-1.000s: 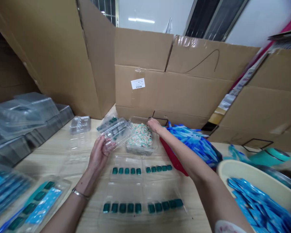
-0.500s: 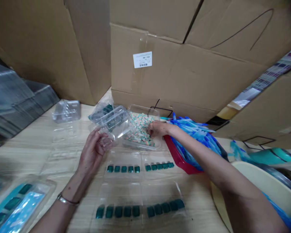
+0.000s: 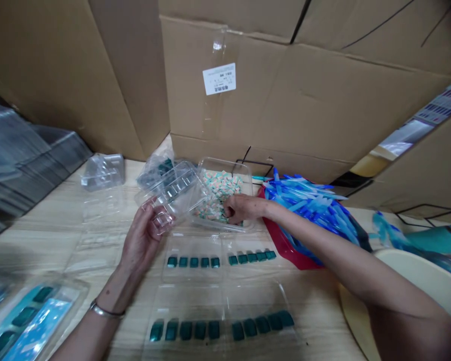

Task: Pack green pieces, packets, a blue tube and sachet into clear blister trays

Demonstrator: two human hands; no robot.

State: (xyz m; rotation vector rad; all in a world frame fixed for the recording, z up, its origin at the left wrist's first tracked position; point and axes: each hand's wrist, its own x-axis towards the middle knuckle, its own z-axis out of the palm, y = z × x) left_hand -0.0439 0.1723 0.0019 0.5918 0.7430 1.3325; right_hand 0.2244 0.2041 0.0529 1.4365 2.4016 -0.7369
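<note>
My left hand [image 3: 145,228] is closed on the near edge of a clear plastic blister tray [image 3: 182,193], which is tilted over the table. In a clear shallow box [image 3: 244,175] lie many small pale orange, white and green pieces [image 3: 221,186]. My right hand [image 3: 242,208] reaches into this box with its fingers bent together among the pieces; whatever they pinch is hidden. Nearer to me, clear trays [image 3: 195,296] lie flat on the table, with rows of dark green square pieces [image 3: 186,330] in them.
A red basket [image 3: 281,245] of blue plastic sticks [image 3: 304,200] stands right of the box, near a cream tub [image 3: 357,311]. Stacked clear trays [image 3: 26,160] fill the far left. Cardboard boxes [image 3: 248,100] wall off the back. A filled blue pack [image 3: 33,321] lies front left.
My right hand has shifted slightly left and nearer within the box of small pieces. The tray in my left hand has tilted a little. The camera view has shifted slightly.
</note>
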